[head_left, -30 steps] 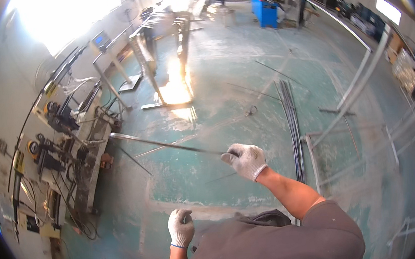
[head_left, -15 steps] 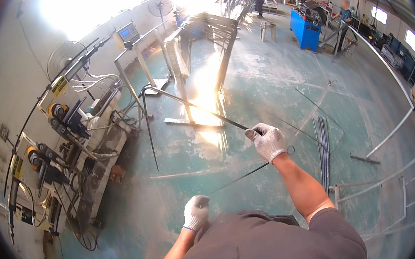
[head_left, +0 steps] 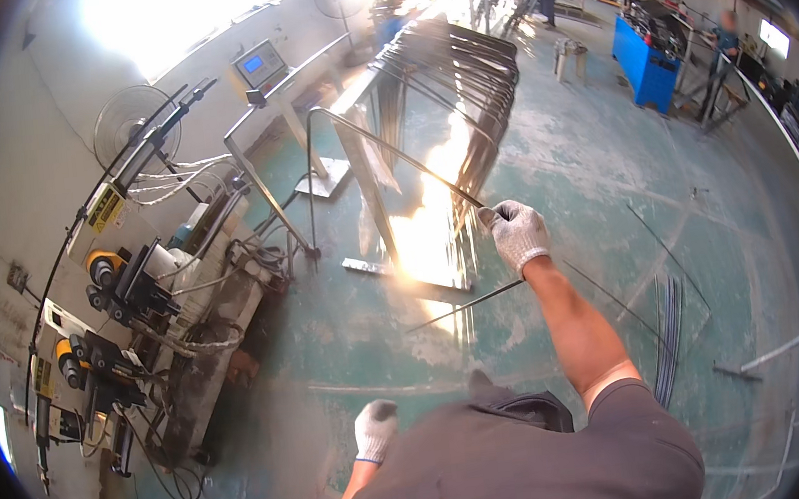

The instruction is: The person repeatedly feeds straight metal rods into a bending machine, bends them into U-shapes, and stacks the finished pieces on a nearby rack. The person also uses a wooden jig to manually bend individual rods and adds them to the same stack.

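Note:
My right hand (head_left: 518, 235), in a pale knitted glove, is closed round a thin dark bent metal rod (head_left: 401, 161). From this fist the rod runs up and left, then bends sharply down beside the control stand. Another straight length (head_left: 467, 305) slants down and left from under the same hand; whether it is the same piece I cannot tell. Beyond the rod stands a metal rack (head_left: 370, 190) hung with many similar bent rods (head_left: 462, 51). My left hand (head_left: 376, 430), also gloved, hangs low by my body with its fingers curled and nothing showing in them.
A machine (head_left: 206, 340) with cables lines the left wall, near a control box (head_left: 259, 66) on a stand and a fan (head_left: 133, 126). The rack's foot bar (head_left: 407, 280) crosses the floor. Straight rods (head_left: 670, 339) lie at right. Two people work farther back, one by a blue machine (head_left: 646, 62).
The rack now appears nearer and larger. My right hand has carried the rod closer to it, and the rod's bend now overlaps the rack's left side. My left hand stays low.

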Available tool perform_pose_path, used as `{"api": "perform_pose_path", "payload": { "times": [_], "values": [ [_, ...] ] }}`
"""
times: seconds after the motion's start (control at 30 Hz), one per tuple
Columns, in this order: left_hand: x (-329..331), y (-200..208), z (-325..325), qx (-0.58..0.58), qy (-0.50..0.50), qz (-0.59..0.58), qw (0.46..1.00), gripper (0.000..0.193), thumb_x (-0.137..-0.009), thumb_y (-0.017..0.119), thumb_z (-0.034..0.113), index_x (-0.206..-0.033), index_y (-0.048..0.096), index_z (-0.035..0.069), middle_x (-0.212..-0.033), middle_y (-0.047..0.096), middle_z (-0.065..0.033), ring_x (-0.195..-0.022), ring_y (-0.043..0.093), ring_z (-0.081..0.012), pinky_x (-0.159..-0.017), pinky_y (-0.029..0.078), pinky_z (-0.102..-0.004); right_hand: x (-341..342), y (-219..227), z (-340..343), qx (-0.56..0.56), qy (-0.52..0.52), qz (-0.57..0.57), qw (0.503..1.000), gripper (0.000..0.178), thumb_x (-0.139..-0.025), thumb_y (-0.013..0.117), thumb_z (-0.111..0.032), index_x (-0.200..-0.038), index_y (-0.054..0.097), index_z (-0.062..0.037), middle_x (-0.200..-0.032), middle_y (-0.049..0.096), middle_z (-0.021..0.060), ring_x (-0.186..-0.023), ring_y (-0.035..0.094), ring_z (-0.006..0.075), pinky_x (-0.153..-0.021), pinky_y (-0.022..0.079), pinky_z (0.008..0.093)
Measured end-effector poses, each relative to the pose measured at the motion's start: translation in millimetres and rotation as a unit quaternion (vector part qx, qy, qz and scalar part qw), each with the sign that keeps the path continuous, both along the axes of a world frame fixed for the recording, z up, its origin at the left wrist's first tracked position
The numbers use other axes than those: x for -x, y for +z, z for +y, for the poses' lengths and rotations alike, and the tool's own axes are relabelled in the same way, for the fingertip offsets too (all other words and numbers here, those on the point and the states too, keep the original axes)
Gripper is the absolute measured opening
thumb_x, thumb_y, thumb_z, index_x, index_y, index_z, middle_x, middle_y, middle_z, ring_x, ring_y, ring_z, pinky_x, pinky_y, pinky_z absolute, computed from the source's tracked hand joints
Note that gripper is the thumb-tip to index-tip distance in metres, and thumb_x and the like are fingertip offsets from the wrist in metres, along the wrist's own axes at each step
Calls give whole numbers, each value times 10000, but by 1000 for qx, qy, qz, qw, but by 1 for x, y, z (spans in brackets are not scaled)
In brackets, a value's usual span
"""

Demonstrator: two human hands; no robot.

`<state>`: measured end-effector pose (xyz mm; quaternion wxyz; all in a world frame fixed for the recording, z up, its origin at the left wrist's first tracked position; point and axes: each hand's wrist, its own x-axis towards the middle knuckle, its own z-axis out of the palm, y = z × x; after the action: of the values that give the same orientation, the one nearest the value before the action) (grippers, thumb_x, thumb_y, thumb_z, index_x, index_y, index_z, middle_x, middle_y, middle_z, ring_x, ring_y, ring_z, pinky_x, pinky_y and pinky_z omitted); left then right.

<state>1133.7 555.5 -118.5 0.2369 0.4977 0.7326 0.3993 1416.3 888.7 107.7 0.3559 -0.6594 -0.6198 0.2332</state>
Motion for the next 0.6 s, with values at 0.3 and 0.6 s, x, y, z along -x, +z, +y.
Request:
{"api": "perform_pose_path", "payload": {
  "times": [0.3, 0.6],
  "values": [
    [19, 34, 163, -17, 30, -60, 998, 210, -822, 752, 45, -1031, 771, 53, -949, 764, -108, -897, 758, -237, -819, 593, -340, 74, -1, 273, 28, 6, -44, 999, 343, -957, 701, -474, -1059, 803, -163, -1131, 780, 141, -1068, 726, 379, -930, 555, 454],
    [117, -3, 278, 20, 160, -158, 974, 183, -851, 680, 21, -1009, 772, 8, -918, 771, -116, -902, 752, -188, -842, 585, -324, 157, -30, 397, -282, -38, -135, 949, 214, -955, 724, -292, -1114, 740, -149, -1111, 744, 143, -1108, 693, 352, -960, 554, 471]
  ]
}}
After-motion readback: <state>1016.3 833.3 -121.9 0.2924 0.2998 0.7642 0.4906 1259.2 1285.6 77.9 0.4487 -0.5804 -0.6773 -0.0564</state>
